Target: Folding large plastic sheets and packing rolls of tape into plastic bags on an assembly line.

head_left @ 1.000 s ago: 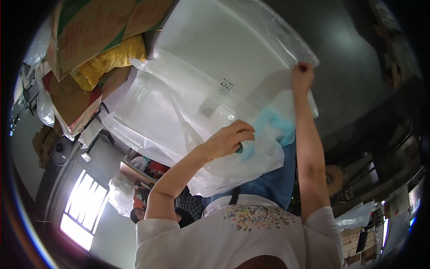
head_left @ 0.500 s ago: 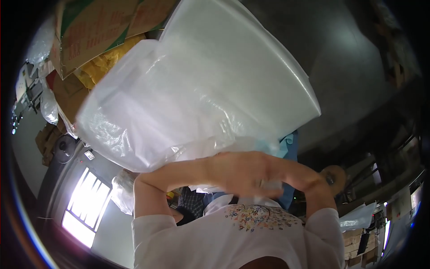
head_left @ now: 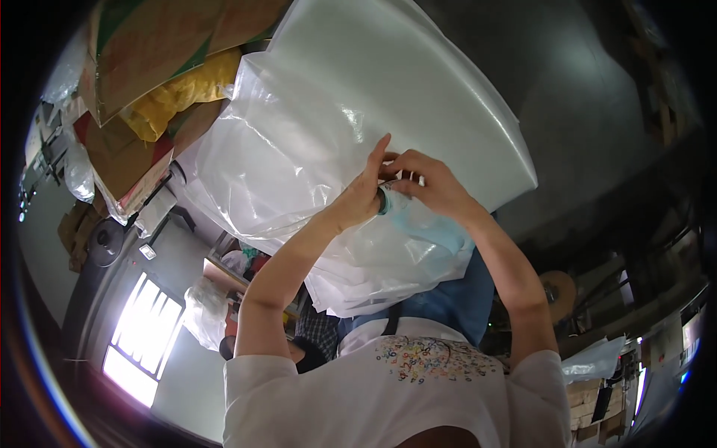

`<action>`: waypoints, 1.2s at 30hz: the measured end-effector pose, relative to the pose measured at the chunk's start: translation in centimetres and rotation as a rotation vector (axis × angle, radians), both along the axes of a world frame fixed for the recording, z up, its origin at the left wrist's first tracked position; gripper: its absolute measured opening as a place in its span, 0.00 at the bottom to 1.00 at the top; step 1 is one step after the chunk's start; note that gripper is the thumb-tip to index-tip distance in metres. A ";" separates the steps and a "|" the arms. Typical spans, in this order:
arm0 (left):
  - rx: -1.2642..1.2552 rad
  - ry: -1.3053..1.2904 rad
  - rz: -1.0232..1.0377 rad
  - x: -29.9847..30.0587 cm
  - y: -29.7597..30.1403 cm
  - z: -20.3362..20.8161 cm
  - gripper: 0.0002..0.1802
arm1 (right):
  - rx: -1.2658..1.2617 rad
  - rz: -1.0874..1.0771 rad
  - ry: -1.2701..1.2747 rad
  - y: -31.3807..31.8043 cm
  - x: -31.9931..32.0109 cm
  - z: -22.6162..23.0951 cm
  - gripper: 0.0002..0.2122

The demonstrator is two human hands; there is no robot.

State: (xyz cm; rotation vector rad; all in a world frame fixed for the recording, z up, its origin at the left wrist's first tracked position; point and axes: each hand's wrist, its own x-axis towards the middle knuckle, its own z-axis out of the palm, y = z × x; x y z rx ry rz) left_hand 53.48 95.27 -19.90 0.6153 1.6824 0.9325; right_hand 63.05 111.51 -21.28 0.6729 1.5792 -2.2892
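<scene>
A large clear plastic bag [head_left: 299, 149] lies crumpled over a flat stack of whitish plastic sheets [head_left: 418, 89]. My left hand [head_left: 357, 198] and my right hand [head_left: 432, 185] meet at the bag's lower middle. Both pinch the plastic where a light blue item [head_left: 422, 228] shows through the film. A small dark round part sits between my fingers; I cannot tell what it is. The bag hangs down in folds below my hands [head_left: 373, 276].
Cardboard boxes [head_left: 149, 52] and a yellow bag [head_left: 179, 93] are piled at the upper left. A bright window [head_left: 142, 343] is at the lower left. Blue cloth [head_left: 455, 299] lies under the bag. Small clear bags [head_left: 594, 358] sit at the lower right.
My right hand has come in from the bag's far right edge and my left hand has shifted right; both now meet at the blue item. The bag has crumpled over the stack.
</scene>
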 end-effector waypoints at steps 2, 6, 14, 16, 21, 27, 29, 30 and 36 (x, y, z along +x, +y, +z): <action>0.018 -0.045 0.038 -0.2 -0.1 0.0 0.52 | -0.032 0.165 0.055 -0.7 0.0 -0.7 0.14; -0.040 -0.118 0.087 -1.0 -0.3 0.1 0.56 | -0.082 0.219 -0.029 -1.3 0.6 -0.7 0.18; 0.011 -0.048 0.042 -0.3 -0.3 -0.4 0.55 | 0.291 0.260 0.026 -1.5 0.8 1.0 0.12; 0.004 -0.026 0.030 -0.4 -0.2 -0.2 0.53 | 0.342 0.235 0.052 -1.4 0.9 1.4 0.12; -0.061 0.176 -0.283 -1.0 0.7 -0.9 0.36 | 0.609 0.113 0.256 -1.3 1.2 1.3 0.11; -0.135 0.895 -0.567 -0.9 -1.3 -2.4 0.19 | 0.737 -0.222 0.139 2.7 0.4 1.7 0.08; -0.219 0.799 -0.695 -0.6 -1.5 -1.1 0.16 | 0.494 -0.483 -0.187 3.5 -0.6 -0.3 0.06; -0.311 0.701 -0.821 -0.4 -1.7 -0.2 0.13 | 0.497 -0.486 -0.188 3.4 -1.1 -1.2 0.06; -0.430 0.480 -0.899 1.0 -4.2 3.2 0.20 | 0.410 -0.132 -0.418 -3.9 -4.0 -6.7 0.08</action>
